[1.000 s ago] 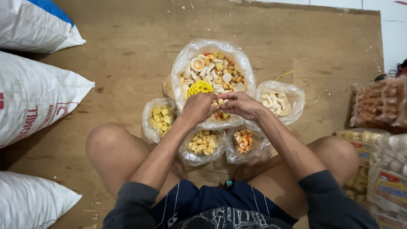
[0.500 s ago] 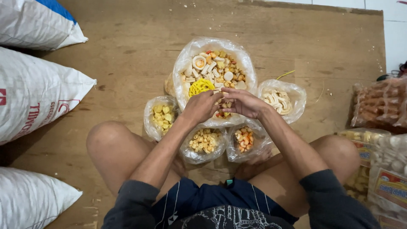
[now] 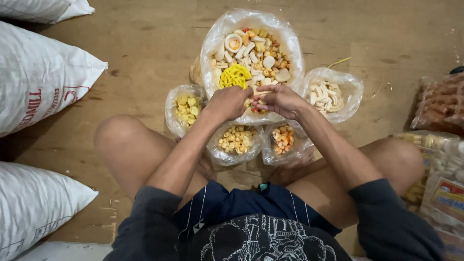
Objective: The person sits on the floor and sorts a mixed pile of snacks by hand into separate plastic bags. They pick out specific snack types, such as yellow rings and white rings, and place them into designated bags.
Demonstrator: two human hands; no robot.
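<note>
white woven sacks (image 3: pixel 41 79) lie well left of the big clear bag of mixed crackers (image 3: pixel 251 58). four smaller snack bags ring its near edge. our left hand (image 3: pixel 227 102) curls closed at that edge; our right hand (image 3: pixel 278 99) pinches small cracker pieces (image 3: pixel 256 99) beside it.

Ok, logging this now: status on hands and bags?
Left hand and right hand together at near rim of big snack bag, pinching small pieces. Four smaller bags close around. Nothing blocking.
</note>
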